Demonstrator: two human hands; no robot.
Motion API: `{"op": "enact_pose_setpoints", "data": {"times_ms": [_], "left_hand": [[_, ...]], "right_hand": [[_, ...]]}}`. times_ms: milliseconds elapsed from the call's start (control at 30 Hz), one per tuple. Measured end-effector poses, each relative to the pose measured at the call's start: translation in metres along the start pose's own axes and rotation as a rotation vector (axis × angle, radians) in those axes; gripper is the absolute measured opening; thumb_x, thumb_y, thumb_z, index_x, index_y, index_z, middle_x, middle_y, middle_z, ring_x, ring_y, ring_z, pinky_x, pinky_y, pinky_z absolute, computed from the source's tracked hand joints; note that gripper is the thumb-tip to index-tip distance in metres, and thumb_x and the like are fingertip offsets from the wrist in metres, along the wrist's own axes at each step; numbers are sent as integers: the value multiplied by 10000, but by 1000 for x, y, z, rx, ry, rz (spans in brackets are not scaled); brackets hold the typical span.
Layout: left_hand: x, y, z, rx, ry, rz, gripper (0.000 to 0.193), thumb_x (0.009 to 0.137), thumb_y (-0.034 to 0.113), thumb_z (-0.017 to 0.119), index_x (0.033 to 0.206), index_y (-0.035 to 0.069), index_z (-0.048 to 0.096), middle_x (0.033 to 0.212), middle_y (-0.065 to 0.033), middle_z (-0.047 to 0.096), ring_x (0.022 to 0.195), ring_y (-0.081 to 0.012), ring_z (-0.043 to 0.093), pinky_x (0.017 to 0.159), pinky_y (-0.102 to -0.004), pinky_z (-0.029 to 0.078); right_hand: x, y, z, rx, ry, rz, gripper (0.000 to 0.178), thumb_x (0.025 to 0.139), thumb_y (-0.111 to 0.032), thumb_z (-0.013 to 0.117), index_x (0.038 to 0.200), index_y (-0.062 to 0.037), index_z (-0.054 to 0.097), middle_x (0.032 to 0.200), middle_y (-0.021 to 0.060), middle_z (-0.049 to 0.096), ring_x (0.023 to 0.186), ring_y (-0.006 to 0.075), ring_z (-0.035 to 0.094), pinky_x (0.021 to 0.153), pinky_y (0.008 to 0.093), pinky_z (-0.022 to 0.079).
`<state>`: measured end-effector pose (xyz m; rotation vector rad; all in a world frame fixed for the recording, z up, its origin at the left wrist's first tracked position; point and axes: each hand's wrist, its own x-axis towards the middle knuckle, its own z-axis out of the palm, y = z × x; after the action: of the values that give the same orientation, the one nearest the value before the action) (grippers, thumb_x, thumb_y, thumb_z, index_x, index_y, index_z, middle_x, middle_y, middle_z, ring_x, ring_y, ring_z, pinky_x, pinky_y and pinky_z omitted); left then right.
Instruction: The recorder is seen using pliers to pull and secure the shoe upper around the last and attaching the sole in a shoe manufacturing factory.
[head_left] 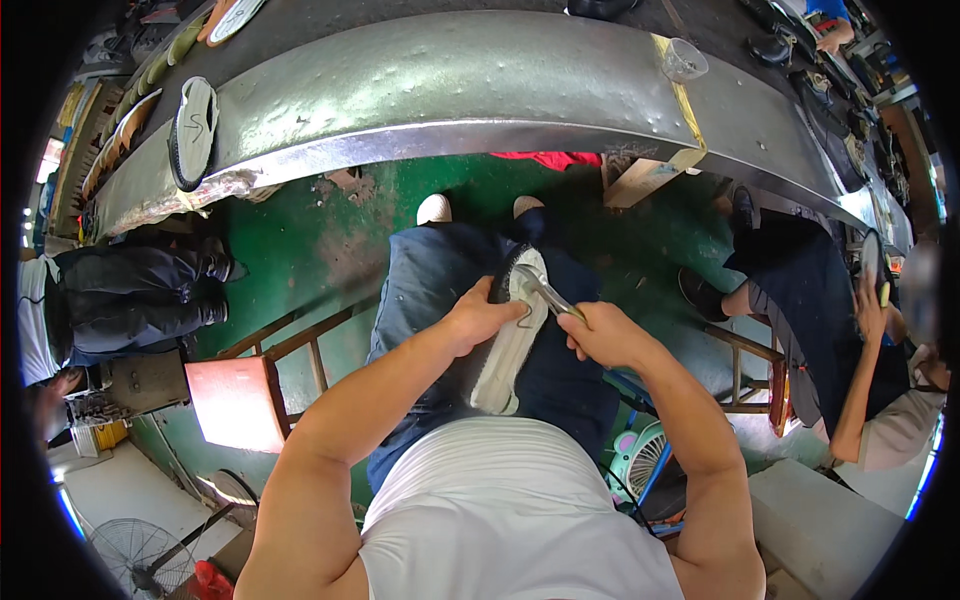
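Observation:
Across my thighs lies a shoe [503, 362] with its whitish bottom turned up and a dark edge along its left side. My left hand [480, 318] is closed around the shoe's left side near the middle, with the thumb over the pale bottom. In my right hand [608, 335] is a metal hand tool [545, 293] with a curved head and a yellowish grip end. The tool's head touches the far part of the shoe bottom; its exact kind is hard to make out.
A long metal-topped bench [450, 80] curves ahead, with another pale-bottomed shoe [195, 130] at its left edge. A wooden stool [238, 400] stands left. At the right a seated co-worker [790, 290] holds a shoe part. A small green fan [638, 460] sits beside my right hip.

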<state>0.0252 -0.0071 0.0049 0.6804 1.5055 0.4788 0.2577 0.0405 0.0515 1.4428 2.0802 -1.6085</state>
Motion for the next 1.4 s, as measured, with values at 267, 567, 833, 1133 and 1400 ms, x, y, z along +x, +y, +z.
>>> {"op": "enact_pose_setpoints", "data": {"times_ms": [267,567,833,1133,1400], "left_hand": [[7,6,-12,-248,-175,-41,963,823,245,819,1521,-75,238,1426,-193,508,1299,-247,517,1108,-370,395],[11,-2,-10,-245,-160,-20,1080,834,249,806,1556,-93,79,1489,-222,446,1333,-271,497,1114,-379,397],[14,-20,-7,-336,-141,72,858,844,286,785,1473,-75,325,1332,-208,584,1201,-277,591,1035,-361,461],[-18,-85,0,-104,-146,272,943,921,337,701,1623,187,90,1591,-218,252,1463,-305,300,1177,-358,277],[-15,-82,20,-277,-58,259,911,940,210,688,1626,213,88,1561,-129,333,1403,-219,366,1149,-317,307]], "right_hand": [[-58,2,24,-163,-182,-165,382,959,-276,606,1226,-4,600,1021,246,691,956,425,664,838,474,520],[-60,4,59,-476,141,-260,462,949,-312,633,1277,3,555,1013,185,665,931,354,674,773,435,548],[-54,24,82,-360,282,-375,386,936,-351,645,1150,-33,601,934,141,671,847,340,679,704,421,556],[-86,12,74,-206,37,-85,382,1008,-374,510,1100,-17,611,992,221,686,913,419,665,823,499,525],[-86,8,69,-247,35,-72,367,1014,-339,513,1041,12,618,974,246,683,892,437,659,804,504,519]]}}
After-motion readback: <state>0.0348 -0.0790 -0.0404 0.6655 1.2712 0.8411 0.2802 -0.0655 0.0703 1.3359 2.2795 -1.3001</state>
